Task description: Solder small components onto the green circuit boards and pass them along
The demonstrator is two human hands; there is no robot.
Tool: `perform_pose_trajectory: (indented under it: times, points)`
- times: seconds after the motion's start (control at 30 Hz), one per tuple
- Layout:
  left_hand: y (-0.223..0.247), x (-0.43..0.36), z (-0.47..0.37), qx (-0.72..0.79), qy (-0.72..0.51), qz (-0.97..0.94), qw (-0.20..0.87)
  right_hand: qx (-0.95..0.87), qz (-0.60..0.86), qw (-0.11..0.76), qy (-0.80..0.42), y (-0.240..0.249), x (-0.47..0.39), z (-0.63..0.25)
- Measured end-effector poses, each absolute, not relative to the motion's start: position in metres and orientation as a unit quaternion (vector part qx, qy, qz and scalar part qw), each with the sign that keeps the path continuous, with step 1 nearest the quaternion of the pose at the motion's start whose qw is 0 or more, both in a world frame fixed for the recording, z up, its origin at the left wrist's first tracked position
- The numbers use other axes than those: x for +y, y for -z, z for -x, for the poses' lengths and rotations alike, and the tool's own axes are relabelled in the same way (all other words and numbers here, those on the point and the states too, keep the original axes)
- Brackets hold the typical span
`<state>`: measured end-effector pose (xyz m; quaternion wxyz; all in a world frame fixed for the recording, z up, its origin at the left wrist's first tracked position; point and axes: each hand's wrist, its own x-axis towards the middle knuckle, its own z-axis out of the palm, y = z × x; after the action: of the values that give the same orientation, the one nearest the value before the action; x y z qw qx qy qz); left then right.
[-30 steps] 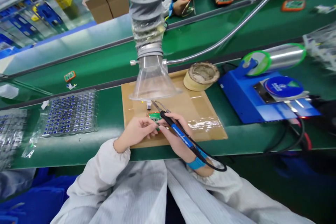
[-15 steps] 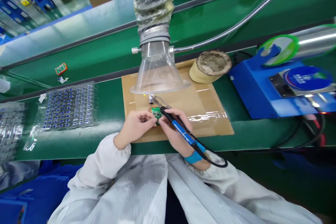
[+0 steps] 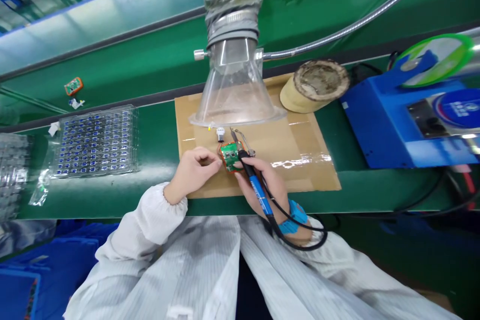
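Note:
On the cardboard sheet (image 3: pixel 300 150) lies a green circuit board (image 3: pixel 229 152) with an orange-red rim. A small white-and-black part (image 3: pixel 220 133) sits just beyond it, joined by thin wires. My left hand (image 3: pixel 195 172) is closed at the board's left edge, thumb and forefinger together; whatever is between them is too small to make out. My right hand (image 3: pixel 267 185) grips a blue-and-black soldering iron (image 3: pixel 259 191), its metal tip pointing away past the board's upper right corner. The right fingertips are at the board's right side.
A clear fume hood (image 3: pixel 238 90) hangs just beyond the board. Behind to the right stand a round yellowish pot (image 3: pixel 300 96) and a blue machine (image 3: pixel 378 120) with a reel. Clear trays of small blue parts (image 3: pixel 95 142) lie left. Another orange-rimmed board (image 3: pixel 73 86) lies farther back.
My hands have moved apart, showing more of the board. My right hand, with the soldering iron, has shifted right and no longer meets the left fingertips. The view has shifted slightly.

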<state>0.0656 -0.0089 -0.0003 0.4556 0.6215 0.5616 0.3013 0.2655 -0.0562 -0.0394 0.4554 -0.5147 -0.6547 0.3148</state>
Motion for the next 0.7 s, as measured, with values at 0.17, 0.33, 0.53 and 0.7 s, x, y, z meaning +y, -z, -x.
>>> perform_pose_trajectory:
  times: [0.17,0.33,0.53,0.7]
  points:
    - [-0.001,-0.012,-0.070,0.525,-0.326,-0.629,0.472,-0.597,0.511,0.497,-0.368,0.039,-0.057,-0.265]
    - [-0.007,-0.020,-0.079,0.463,-0.354,-0.663,0.471,-0.535,0.494,0.546,-0.414,0.029,-0.056,-0.255]
    - [-0.004,-0.026,-0.084,0.482,-0.383,-0.634,0.468,-0.490,0.501,0.578,-0.418,0.024,-0.053,-0.251]
    - [0.000,-0.029,-0.085,0.504,-0.391,-0.606,0.476,-0.496,0.502,0.583,-0.404,0.025,-0.052,-0.250]
